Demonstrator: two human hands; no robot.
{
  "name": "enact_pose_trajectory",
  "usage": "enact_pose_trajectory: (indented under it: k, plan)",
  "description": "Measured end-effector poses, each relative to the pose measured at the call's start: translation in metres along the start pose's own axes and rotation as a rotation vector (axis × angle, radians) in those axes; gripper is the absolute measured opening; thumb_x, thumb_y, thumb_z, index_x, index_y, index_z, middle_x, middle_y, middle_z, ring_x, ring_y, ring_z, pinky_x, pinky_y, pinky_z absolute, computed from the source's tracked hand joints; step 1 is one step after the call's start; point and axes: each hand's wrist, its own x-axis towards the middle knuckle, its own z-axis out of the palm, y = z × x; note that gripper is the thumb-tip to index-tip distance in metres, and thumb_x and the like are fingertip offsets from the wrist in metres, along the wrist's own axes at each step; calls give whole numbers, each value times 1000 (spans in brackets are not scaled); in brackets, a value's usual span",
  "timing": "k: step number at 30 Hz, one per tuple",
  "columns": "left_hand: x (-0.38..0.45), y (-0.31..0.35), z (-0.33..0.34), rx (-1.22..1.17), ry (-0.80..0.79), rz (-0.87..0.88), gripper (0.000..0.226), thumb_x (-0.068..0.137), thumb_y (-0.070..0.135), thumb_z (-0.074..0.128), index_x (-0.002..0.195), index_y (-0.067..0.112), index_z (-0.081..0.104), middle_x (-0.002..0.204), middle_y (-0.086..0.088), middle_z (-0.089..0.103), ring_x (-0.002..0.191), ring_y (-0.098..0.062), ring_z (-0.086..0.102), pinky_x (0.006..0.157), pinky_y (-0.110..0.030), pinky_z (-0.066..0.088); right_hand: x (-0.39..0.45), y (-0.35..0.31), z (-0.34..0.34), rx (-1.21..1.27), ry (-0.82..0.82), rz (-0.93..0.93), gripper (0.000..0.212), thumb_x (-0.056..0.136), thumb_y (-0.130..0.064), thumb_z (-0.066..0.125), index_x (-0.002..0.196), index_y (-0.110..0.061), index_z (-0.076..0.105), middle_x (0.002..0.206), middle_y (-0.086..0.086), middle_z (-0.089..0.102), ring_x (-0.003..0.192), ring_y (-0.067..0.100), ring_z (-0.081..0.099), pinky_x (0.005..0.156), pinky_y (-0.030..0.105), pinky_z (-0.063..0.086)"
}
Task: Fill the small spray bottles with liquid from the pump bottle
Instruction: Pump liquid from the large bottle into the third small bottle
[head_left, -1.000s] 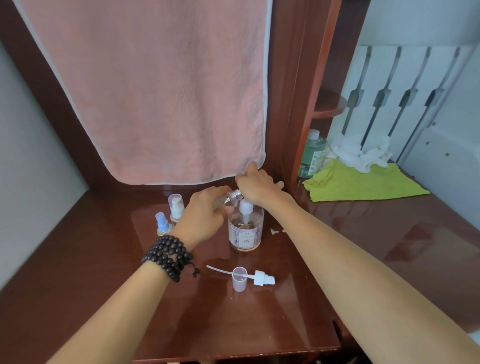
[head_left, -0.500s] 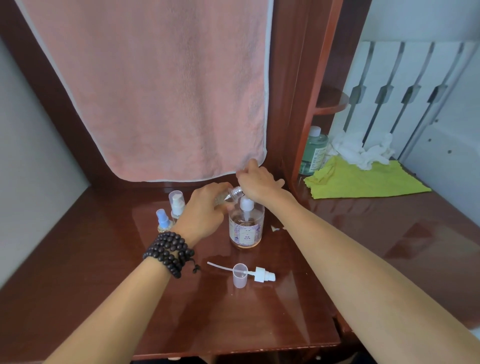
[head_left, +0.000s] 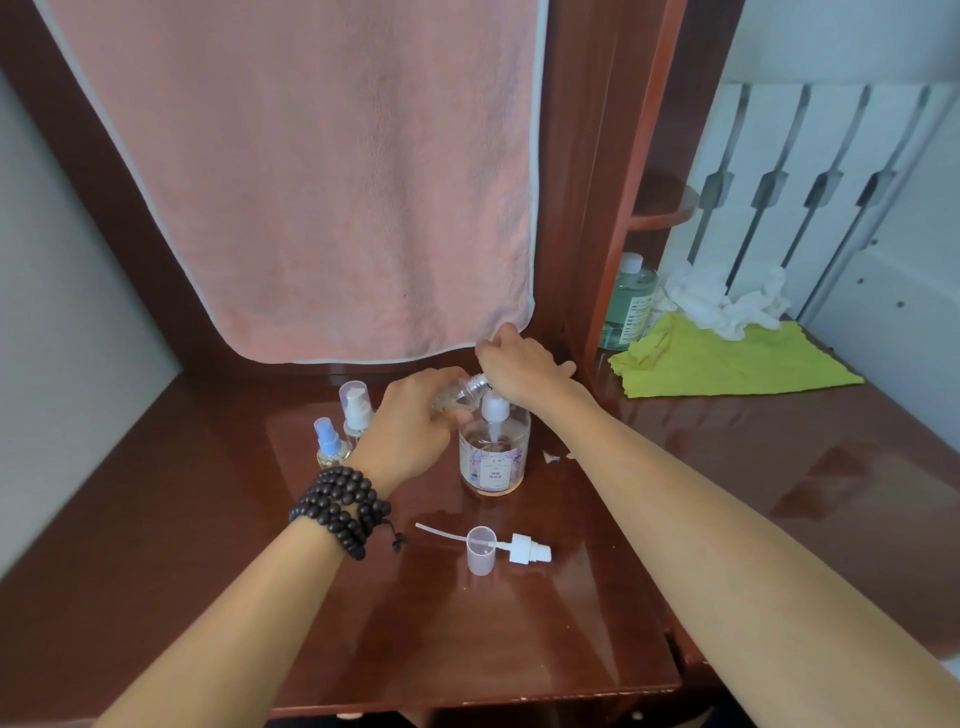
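The clear pump bottle (head_left: 494, 457) with pinkish liquid and a floral label stands on the brown desk (head_left: 208, 545). My right hand (head_left: 524, 366) rests on top of its white pump head, fingers bent over it. My left hand (head_left: 415, 421) grips a small clear spray bottle (head_left: 465, 393), tilted on its side with its open threaded neck at the pump's spout. A removed white spray head (head_left: 527, 549) with its dip tube lies beside a clear cap (head_left: 480, 551) near the front. Two other small spray bottles, one white-topped (head_left: 355, 408) and one blue-topped (head_left: 328, 441), stand at the left.
A pink towel (head_left: 311, 182) hangs behind the desk. Past the wooden upright at the right are a green bottle (head_left: 628, 304), a yellow-green cloth (head_left: 727, 361) and crumpled white tissue (head_left: 727, 301). Small paper scraps (head_left: 550, 457) lie by the pump bottle.
Both hands stay at the pump bottle with the small bottle held to the spout; hardly any movement apart from a slight shift of the camera.
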Motion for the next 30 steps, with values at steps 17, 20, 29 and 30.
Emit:
enact_pose_trajectory:
  k: [17, 20, 29, 30]
  plan:
    - [2, -8, 5, -1, 22, -29, 38, 87, 15, 68, 124, 22, 62, 115, 5, 67, 104, -9, 56, 85, -14, 31, 3, 1, 8, 6, -17, 46, 51, 101, -44, 18, 141, -23, 41, 136, 12, 54, 130, 38, 44, 103, 59, 19]
    - [2, -11, 9, 20, 12, -19, 36, 86, 11, 67, 120, 20, 63, 113, -1, 67, 105, -16, 57, 84, -19, 32, 4, 5, 14, 0, -18, 69, 45, 100, -36, 21, 131, -21, 49, 130, 12, 55, 128, 38, 44, 104, 59, 19]
    - [1, -11, 6, -59, 31, 2, 36, 86, 12, 69, 120, 21, 64, 111, 5, 67, 98, -5, 54, 81, -9, 35, 4, 0, 7, -12, 13, 40, 50, 102, -42, 19, 137, -20, 47, 134, 14, 53, 130, 40, 43, 103, 59, 19]
    - [3, -11, 6, -56, 36, 2, 36, 86, 12, 69, 120, 21, 64, 111, 5, 67, 98, -5, 53, 79, -5, 32, 5, 0, 7, -13, 10, 43, 50, 102, -42, 18, 136, -20, 47, 134, 14, 54, 129, 40, 44, 102, 59, 20]
